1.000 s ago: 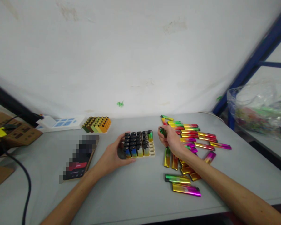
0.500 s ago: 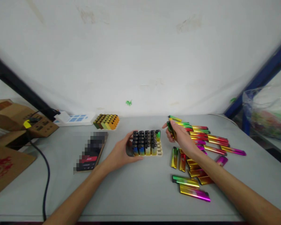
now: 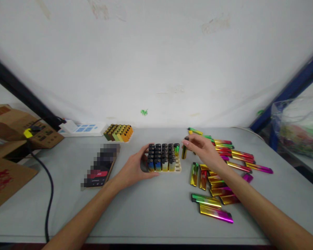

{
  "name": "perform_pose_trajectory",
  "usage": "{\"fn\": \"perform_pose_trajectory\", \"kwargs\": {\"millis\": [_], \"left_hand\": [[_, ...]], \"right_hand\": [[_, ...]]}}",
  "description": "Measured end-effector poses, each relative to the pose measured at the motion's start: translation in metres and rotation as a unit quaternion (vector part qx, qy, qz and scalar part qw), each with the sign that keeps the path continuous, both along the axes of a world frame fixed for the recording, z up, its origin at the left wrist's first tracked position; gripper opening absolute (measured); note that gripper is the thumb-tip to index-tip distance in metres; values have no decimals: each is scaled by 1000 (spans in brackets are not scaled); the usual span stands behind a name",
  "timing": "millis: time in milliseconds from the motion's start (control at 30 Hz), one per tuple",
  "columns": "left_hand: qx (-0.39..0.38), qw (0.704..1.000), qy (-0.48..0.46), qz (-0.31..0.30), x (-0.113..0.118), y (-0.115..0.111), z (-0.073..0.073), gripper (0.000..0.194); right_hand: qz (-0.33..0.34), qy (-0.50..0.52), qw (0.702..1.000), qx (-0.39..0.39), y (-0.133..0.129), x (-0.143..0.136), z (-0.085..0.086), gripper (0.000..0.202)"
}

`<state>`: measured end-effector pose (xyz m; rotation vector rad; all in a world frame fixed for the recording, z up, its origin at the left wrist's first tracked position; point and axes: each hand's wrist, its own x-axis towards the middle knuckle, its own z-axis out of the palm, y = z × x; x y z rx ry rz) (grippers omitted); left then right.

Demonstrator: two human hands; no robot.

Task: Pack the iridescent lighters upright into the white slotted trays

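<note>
A pale tray (image 3: 178, 168) at the centre of the table holds upright lighters (image 3: 165, 164) with black tops, in rows. Its right column has one green lighter (image 3: 176, 149) at the back and open slots in front. My left hand (image 3: 135, 166) grips the tray's left side, thumb along the front. Just right of the tray, my right hand (image 3: 202, 148) pinches an upright gold lighter (image 3: 184, 148) between thumb and fingers. Loose shiny lighters (image 3: 216, 213) in gold, green, red and purple lie on the table around and beyond my right hand.
Behind stands another filled tray of lighters (image 3: 119, 132). A phone (image 3: 101, 168) lies left of my left hand. Farther left are a white power strip (image 3: 87, 129), a black cable (image 3: 51, 184) and cardboard boxes (image 3: 9, 180). A clear plastic bag (image 3: 299, 128) is at the right.
My right hand has turned and moved slightly left, bringing the lighter upright beside the tray. The left hand keeps its hold on the tray.
</note>
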<state>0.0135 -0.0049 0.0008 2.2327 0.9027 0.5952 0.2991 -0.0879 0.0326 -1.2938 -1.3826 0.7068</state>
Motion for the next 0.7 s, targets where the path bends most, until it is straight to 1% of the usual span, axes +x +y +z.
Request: {"fn": "perform_pose_trajectory", "kwargs": {"millis": [67,133,200,300,367,500,567,700], "left_hand": [[3,1000,0,1,0,0,-1,101],[2,1000,-3,0,0,1,-1,101],[-3,1000,-5,-3,0,1,0,101],[-7,1000,-5,-7,0,0,2,102],[-5,1000,-4,-7,0,0,2,101],[-3,1000,2,-4,0,1,1,101],[1,1000,6,-1,-1,2,0,101],[5,1000,15,3,0,1,1,102]], "right_hand": [[-22,-21,999,12,0,-1,-1,40],[-32,-15,999,12,-1,-2,-3,42],[-47,-12,999,20,-2,-4,-6,38],[-71,-51,995,48,-3,-5,-11,31],[-67,-70,993,62,-3,-5,-13,27],[-31,-77,994,70,-3,-6,-12,24],[-27,-119,989,78,-3,-7,-12,24],[-46,-206,973,93,-5,-10,-13,29]]}}
